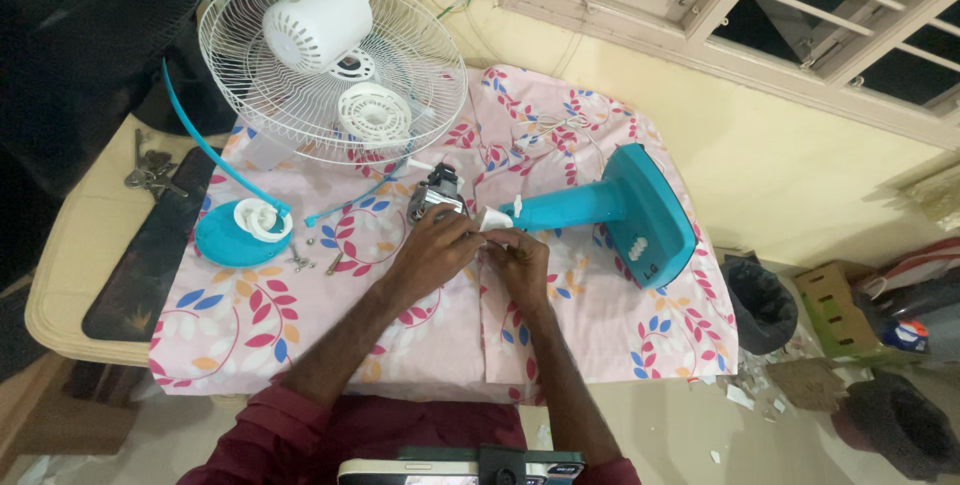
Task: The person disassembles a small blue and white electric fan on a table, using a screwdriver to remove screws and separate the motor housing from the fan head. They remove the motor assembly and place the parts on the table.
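Observation:
My left hand grips the metal fan motor lying on the pink flowered cloth. My right hand pinches the white joint at the end of the teal fan stand, right beside the motor. Both hands touch each other over that joint. The stand's neck runs right to its square teal base with white buttons.
A white wire fan guard with a white motor cover and a small round cap lies at the back left. A teal round piece, loose screws and keys lie left. A black bin and boxes stand on the floor right.

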